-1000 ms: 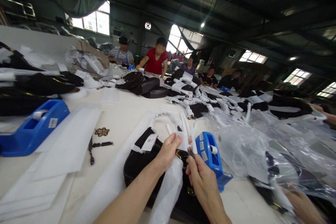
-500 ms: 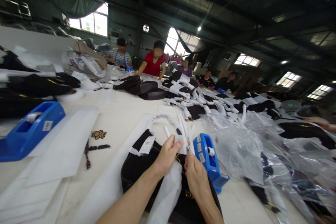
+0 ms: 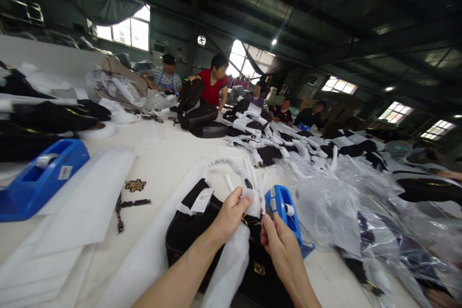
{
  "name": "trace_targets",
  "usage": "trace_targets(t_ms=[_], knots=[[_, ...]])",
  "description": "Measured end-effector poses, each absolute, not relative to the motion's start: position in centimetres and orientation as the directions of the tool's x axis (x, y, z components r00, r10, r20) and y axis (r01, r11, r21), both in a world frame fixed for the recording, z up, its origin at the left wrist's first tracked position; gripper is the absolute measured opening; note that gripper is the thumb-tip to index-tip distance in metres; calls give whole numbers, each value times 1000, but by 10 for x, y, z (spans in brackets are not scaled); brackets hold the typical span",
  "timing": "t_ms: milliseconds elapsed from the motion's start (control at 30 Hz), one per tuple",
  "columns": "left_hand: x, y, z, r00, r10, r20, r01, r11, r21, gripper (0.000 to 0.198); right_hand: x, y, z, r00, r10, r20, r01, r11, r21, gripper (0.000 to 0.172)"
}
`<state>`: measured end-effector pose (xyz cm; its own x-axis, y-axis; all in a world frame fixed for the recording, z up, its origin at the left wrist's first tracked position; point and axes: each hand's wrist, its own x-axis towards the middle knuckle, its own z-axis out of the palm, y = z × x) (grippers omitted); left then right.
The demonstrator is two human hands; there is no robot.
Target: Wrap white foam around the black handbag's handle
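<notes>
A black handbag (image 3: 191,238) lies on the table before me, with a gold clasp (image 3: 259,268) on its front and a white tag (image 3: 202,199) at its left side. Pale wrapping covers its arched handle (image 3: 224,160). At the handle's right base, my left hand (image 3: 230,212) pinches a piece of white foam wrap (image 3: 251,202) between thumb and fingers. Just right of that, the closed fingers of my right hand (image 3: 281,240) grip something small and dark that I cannot make out. A wrapped strap (image 3: 231,264) hangs down over the bag's front.
A blue tape dispenser (image 3: 294,224) stands beside my right hand, another dispenser (image 3: 36,187) at far left. Foam sheets (image 3: 90,192), a leopard-print charm (image 3: 135,185) and a dark strap (image 3: 135,202) lie left. Clear plastic bags (image 3: 325,207) cover the right. Co-workers, one in red (image 3: 211,89), stand behind piled bags (image 3: 209,127).
My right hand has shifted right, slightly away from the foam wrap. My left hand stays at the handle. Across the table, the co-worker in red has raised a dark bag upright.
</notes>
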<state>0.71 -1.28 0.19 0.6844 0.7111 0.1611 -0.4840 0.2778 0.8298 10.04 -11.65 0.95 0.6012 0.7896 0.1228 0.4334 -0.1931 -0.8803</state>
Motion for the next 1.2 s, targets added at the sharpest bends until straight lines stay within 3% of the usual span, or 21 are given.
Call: trace_targets(t_ms=[667,1000,1100,1200], knots=[[6,-13,-1,677,690,256,-414,69,908,39,86,-113,26,632,757,165,520,-256,-815,43],[6,-10,-5,641,699,318,-335,-119,935,29,100,-98,20,576,760,302,648,-198,-736,52],[5,-12,-4,621,716,319,-322,-138,937,28,101,-95,18,585,769,258,578,-172,-798,55],[5,-13,-2,612,724,318,-340,-122,933,30,95,-93,17,615,784,86,359,-181,-916,58]])
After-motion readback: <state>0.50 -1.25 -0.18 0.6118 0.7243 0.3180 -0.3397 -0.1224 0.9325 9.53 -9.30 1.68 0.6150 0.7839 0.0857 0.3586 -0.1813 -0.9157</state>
